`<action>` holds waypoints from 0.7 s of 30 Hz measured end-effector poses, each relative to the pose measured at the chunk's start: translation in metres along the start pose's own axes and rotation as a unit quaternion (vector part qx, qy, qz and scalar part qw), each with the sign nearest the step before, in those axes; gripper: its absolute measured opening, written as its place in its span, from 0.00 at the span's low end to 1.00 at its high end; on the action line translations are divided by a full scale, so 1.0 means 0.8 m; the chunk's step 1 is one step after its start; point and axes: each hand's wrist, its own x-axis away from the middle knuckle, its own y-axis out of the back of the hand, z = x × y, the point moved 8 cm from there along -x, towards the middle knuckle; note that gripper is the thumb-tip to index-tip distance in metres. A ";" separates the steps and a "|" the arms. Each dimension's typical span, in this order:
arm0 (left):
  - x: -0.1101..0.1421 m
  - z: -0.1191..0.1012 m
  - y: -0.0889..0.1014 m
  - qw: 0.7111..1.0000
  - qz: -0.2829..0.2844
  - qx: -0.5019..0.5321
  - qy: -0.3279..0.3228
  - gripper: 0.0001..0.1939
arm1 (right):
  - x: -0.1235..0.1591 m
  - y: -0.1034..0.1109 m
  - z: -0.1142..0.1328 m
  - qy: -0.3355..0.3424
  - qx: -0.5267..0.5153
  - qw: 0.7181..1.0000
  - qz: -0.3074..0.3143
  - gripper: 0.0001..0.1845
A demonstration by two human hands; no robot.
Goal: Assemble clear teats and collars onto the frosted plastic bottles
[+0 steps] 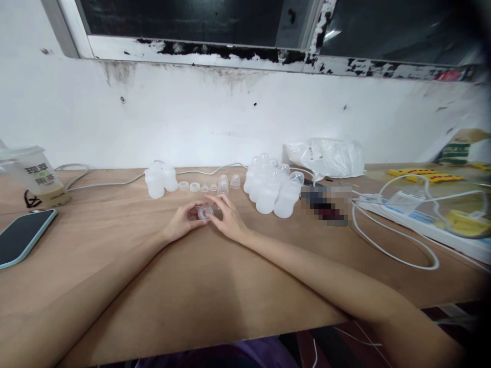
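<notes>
By the left hand (182, 223) and the right hand (230, 220), thumbs and fingers partly curled, a clear round piece (205, 213) is held at the rim over the worktop (199, 296). Two-handed turning or adjusting appears to be the step in hand, with a steady pinch likely called for next. Beyond, small rings (195, 187) and white bottles (266, 198) are ranged before the wall (184, 117).

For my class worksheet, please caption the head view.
Left hand and right hand hold a translucent round plastic piece.
</notes>
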 end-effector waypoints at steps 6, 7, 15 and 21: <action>0.006 -0.034 -0.003 0.985 -0.007 -0.148 -0.088 0.19 | 0.003 -0.037 -0.044 -0.166 -0.237 0.950 0.114 0.17; 0.007 -0.039 -0.003 0.977 -0.017 -0.189 -0.099 0.19 | 0.003 -0.039 -0.045 -0.171 -0.255 0.944 0.123 0.14; 0.010 -0.032 0.002 0.975 -0.061 -0.211 -0.038 0.12 | 0.001 -0.014 -0.018 -0.088 -0.057 0.992 0.076 0.08; 0.013 -0.025 0.002 0.980 -0.067 -0.187 -0.033 0.11 | 0.008 -0.016 0.007 -0.014 0.040 0.994 0.103 0.08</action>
